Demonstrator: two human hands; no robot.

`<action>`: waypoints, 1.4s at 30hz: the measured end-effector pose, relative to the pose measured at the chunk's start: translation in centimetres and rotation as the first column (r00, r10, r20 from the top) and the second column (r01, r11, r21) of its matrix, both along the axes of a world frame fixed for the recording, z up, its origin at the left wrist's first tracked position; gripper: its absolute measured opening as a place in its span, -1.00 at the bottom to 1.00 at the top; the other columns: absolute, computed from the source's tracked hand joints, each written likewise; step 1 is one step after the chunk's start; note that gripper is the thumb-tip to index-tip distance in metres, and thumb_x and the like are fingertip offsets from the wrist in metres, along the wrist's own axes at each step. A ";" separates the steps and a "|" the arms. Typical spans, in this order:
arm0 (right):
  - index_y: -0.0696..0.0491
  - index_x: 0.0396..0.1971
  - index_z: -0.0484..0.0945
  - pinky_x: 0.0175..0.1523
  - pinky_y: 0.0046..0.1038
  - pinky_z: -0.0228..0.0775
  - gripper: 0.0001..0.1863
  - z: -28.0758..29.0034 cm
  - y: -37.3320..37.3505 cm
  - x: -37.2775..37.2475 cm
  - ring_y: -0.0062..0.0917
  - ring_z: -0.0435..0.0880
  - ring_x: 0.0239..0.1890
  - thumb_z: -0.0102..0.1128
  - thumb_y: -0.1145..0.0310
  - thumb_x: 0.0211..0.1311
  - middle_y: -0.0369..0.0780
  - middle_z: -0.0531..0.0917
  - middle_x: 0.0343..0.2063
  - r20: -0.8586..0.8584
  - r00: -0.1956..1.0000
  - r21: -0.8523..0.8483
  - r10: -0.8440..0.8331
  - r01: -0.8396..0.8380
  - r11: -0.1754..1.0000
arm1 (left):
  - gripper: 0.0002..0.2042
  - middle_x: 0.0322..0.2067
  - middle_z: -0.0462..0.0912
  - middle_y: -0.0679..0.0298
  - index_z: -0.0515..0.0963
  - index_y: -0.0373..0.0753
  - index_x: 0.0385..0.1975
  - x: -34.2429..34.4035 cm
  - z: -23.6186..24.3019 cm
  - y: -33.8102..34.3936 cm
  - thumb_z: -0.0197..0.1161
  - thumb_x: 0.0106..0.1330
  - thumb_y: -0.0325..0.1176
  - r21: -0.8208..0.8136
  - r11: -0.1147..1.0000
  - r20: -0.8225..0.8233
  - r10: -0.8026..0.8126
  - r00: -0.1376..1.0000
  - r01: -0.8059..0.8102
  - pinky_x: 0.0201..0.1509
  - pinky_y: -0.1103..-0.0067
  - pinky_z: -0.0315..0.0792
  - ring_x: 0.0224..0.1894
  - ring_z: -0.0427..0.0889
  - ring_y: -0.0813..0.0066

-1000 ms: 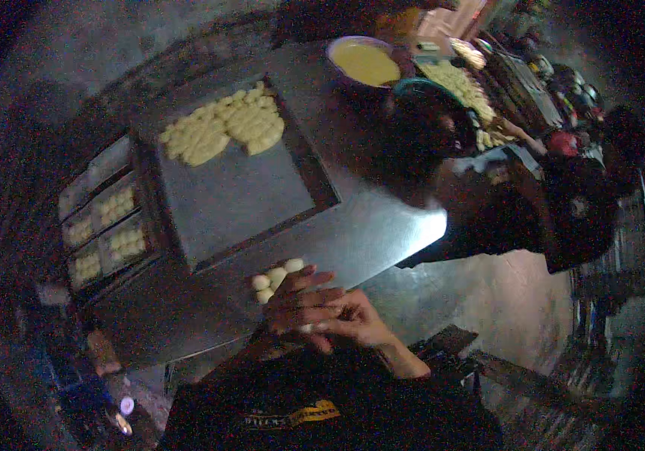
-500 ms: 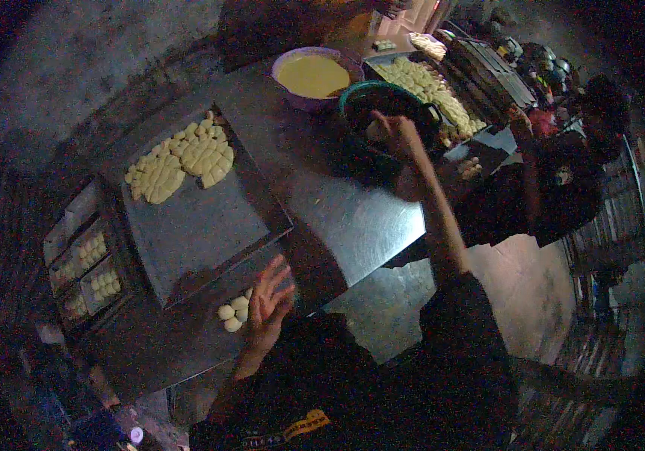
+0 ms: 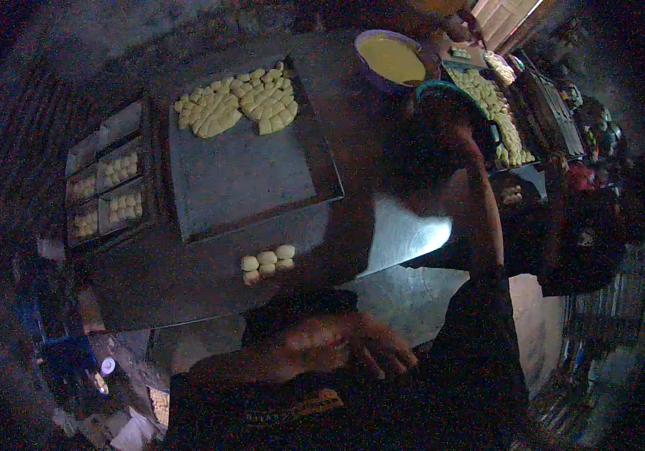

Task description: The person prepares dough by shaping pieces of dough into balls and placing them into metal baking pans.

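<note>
A: Nearest the camera, the left hand lay low against the dark shirt front, palm turned down, fingers extended and loosely parted. It held nothing that I could make out; the light was poor and the hand blurred.

B: And the dough?

A: Just beyond that hand, near the table's close edge, sat a small cluster of pale round dough balls on the dull grey metal tabletop. The balls touched one another. The hand was near them but apart.

B: The other arm?

A: The right arm stretched out across the table's right side. The right hand was down at the dark round bowl with the teal rim. Too dark there; whether those fingers were open or closed on something, I could not tell.

B: Further out?

A: Beyond the cluster lay a large flat rectangular grey metal baking tray, tilted in the view. Shaped pale yellow dough pieces packed its far end, side by side, touching. Left of the tray, a dark rack of small tins held more pale pieces. Farthest off, past the teal-rimmed bowl, stood a purple bowl of yellow batter, and to its right a long tray of small yellow pieces.
</note>
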State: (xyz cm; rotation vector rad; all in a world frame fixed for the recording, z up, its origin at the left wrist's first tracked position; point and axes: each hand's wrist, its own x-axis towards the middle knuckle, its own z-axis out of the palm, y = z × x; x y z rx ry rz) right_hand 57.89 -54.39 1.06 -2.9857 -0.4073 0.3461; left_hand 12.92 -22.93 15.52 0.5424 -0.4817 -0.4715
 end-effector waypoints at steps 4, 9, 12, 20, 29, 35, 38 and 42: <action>0.14 -0.09 0.64 0.09 -0.41 0.39 -0.56 1.4 0.0 -3.9 -0.47 0.63 -0.10 0.04 0.04 0.46 -0.16 0.71 -0.16 0.024 1.000 0.108 -0.009 0.007 0.994 | -0.50 0.14 0.53 0.11 0.41 -0.24 0.17 1.8 -10.5 1.5 -0.03 0.50 0.06 0.218 0.965 -0.231 0.198 0.953 -0.147 0.19 0.39 0.41 0.15 0.54 0.30; 0.15 -0.04 0.62 0.15 -0.40 0.37 -0.55 4.4 4.6 -9.3 -0.44 0.62 -0.05 0.04 0.04 0.46 -0.14 0.70 -0.13 0.054 0.998 0.276 0.014 -0.028 0.961 | -0.58 0.06 0.59 0.20 0.48 -0.23 0.08 0.7 -16.1 4.6 -0.03 0.53 -0.01 0.433 0.873 -0.418 0.416 0.808 -0.226 0.13 0.44 0.46 0.05 0.61 0.41; 0.16 -0.01 0.61 0.18 -0.39 0.35 -0.54 7.8 10.4 -15.0 -0.43 0.62 -0.02 0.04 0.04 0.46 -0.13 0.69 -0.11 0.002 0.997 0.439 0.076 -0.070 0.896 | -0.58 0.05 0.60 0.20 0.49 -0.24 0.10 0.9 -17.6 5.7 -0.04 0.54 -0.03 0.410 0.873 -0.420 0.437 0.796 -0.263 0.14 0.42 0.46 0.04 0.62 0.40; 0.21 0.04 0.58 0.25 -0.34 0.33 -0.48 3.8 27.6 -34.4 -0.40 0.59 0.06 0.08 0.03 0.44 -0.09 0.66 -0.06 -0.647 0.678 0.745 0.348 0.466 0.478 | -0.58 0.09 0.57 0.23 0.47 -0.21 0.15 -1.4 -17.8 9.9 0.04 0.51 -0.03 0.454 0.668 -0.394 0.744 0.540 -0.589 0.17 0.43 0.44 0.05 0.59 0.39; 0.08 0.13 0.54 0.34 -0.20 0.28 -0.55 1.9 32.9 -38.3 -0.13 0.51 0.14 0.16 0.58 0.21 -0.09 0.57 0.13 0.303 0.762 0.464 0.572 -0.643 0.610 | -0.62 0.16 0.50 0.14 0.41 -0.26 0.21 -4.8 -16.9 13.9 0.13 0.48 -0.26 0.850 0.208 0.027 0.900 0.435 -0.483 0.24 0.40 0.37 0.21 0.47 0.28; -0.06 0.15 0.55 0.18 -0.27 0.48 -0.49 5.6 31.4 -40.0 -0.15 0.59 0.12 0.19 0.63 0.18 -0.08 0.56 0.16 -0.220 0.861 0.696 0.458 -0.190 0.692 | -0.62 0.14 0.50 0.07 0.40 -0.34 0.20 -5.3 -20.5 14.9 0.12 0.46 -0.34 0.717 -0.246 0.636 0.612 0.469 -0.652 0.17 0.41 0.47 0.16 0.52 0.30; -0.07 0.16 0.53 0.07 -0.32 0.57 -0.43 5.5 28.8 -40.1 -0.19 0.67 0.02 0.29 0.64 0.11 -0.09 0.64 0.03 0.208 0.807 0.672 0.553 -0.528 0.518 | -0.67 0.06 0.57 0.09 0.47 -0.33 0.12 -5.0 -19.9 16.3 0.20 0.39 -0.43 0.708 0.202 0.423 0.647 0.635 -0.677 0.16 0.44 0.49 0.07 0.60 0.29; 0.08 -0.02 0.57 -0.05 -0.38 0.60 -0.56 5.4 26.4 -40.3 -0.34 0.74 -0.19 0.38 0.64 0.04 -0.13 0.70 -0.21 0.233 0.801 0.700 0.552 -0.532 0.476 | -0.72 -0.04 0.66 0.15 0.54 -0.30 -0.02 -4.4 -15.7 14.3 0.32 0.28 -0.53 0.580 0.625 -0.127 0.703 0.700 -0.523 0.14 0.49 0.52 -0.01 0.66 0.34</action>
